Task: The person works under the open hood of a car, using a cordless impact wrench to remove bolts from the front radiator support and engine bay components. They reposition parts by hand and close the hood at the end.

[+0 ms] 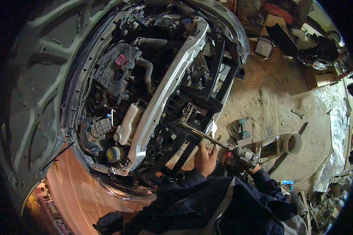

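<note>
My left hand (206, 160) is at the front of a car's engine bay, fingers curled just below a long metal extension bar (204, 134); what they grip is unclear. My right hand (254, 169) grips a power impact wrench (242, 156), mostly hidden beneath its body. The bar runs from the wrench up-left to a metal bracket (190, 111) in the black front frame (213, 102). Left of this lie a silver crossmember (164, 90), a pale plastic reservoir (127, 125) and the engine (113, 68).
The raised hood (35, 78) fills the left. On the floor (274, 102) are a teal drill (241, 127), a spanner (298, 113), a pipe fitting (291, 144), clear plastic sheeting (329, 149) and dark car parts (313, 55).
</note>
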A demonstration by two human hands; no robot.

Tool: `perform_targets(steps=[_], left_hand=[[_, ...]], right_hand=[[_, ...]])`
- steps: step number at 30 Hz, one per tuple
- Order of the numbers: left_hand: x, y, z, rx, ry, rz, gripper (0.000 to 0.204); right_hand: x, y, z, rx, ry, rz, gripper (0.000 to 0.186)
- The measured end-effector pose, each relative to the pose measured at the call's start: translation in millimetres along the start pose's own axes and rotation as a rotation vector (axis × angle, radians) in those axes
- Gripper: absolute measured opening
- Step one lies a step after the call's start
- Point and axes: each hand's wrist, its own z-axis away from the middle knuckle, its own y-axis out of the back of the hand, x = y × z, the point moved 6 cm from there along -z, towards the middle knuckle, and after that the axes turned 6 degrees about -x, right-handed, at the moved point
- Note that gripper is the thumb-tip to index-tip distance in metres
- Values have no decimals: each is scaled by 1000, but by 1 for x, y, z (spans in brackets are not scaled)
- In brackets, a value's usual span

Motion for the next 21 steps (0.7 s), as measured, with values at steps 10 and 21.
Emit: perform_targets(steps=[10,21], left_hand=[[56,8,-9,-214,-600,-668,61],[28,-10,-13,-266,-610,-691,49]], right_hand=[[-24,-10,-12,-33,-6,60,24],[-52,4,-3,-49,-69,-65,41]])
